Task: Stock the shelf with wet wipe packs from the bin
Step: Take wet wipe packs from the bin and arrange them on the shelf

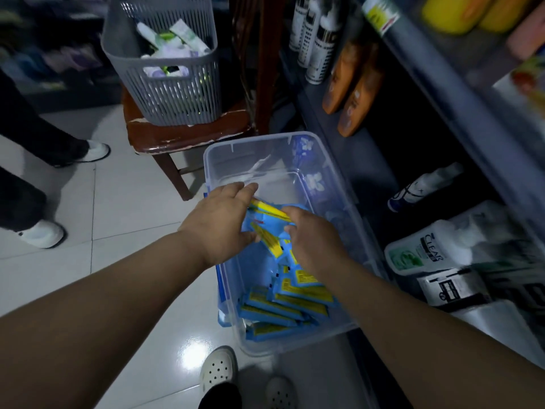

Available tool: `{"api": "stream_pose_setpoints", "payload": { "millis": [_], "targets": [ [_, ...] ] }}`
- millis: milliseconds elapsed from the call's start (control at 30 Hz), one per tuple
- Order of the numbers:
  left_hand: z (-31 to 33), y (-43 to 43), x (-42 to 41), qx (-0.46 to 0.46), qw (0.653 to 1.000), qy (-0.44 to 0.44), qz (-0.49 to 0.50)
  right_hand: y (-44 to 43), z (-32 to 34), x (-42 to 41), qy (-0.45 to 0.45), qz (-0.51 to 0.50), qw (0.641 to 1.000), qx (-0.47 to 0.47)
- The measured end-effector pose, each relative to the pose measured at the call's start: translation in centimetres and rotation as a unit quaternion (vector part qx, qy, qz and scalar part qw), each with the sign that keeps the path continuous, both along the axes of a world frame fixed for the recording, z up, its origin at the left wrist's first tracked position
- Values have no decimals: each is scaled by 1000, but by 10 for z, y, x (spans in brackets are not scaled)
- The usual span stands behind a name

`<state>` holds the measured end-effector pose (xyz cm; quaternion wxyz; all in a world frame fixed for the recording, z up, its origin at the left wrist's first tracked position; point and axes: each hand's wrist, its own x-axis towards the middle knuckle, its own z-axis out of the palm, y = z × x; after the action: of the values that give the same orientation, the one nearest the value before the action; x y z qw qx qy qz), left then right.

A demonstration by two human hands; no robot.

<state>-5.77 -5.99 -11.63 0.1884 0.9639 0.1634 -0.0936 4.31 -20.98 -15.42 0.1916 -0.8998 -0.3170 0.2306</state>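
A clear plastic bin (224, 152) stands on the floor beside the shelf (442, 93). Several blue and yellow wet wipe packs (292, 299) lie in its near half. Both of my hands are down in the bin. My left hand (221, 222) grips a bunch of the blue and yellow packs (267, 228) from the left, thumb under them. My right hand (312, 240) holds the same bunch from the right, its fingers curled over the packs. The far half of the bin shows only its bare bottom.
A grey slatted basket (165, 93) of tubes sits on a brown wooden chair (182, 137) behind the bin. The shelf holds white shampoo bottles (424, 249), orange bottles (356, 95) and black-white cans (318, 39). Another person's legs and white shoes (44, 234) stand at left. My own shoes (218, 367) are near the bin.
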Motion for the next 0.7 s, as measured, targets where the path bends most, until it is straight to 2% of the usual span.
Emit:
{"api": "stream_pose_setpoints", "payload": {
  "millis": [133, 333, 467, 700],
  "targets": [
    [32, -7, 4, 0, 1000, 5, -7, -14, 40, -6, 64, 6, 997, 37],
    [102, -24, 10, 5, 999, -35, -28, -42, 116, -10, -7, 45, 998, 42],
    [155, -41, 6, -19, 998, -54, -5, -67, 162, -17, -39, 62, 993, 96],
    [250, -71, -19, -121, 985, -99, 78, -94, 264, -22, -141, -29, 987, 72]
  ]
}}
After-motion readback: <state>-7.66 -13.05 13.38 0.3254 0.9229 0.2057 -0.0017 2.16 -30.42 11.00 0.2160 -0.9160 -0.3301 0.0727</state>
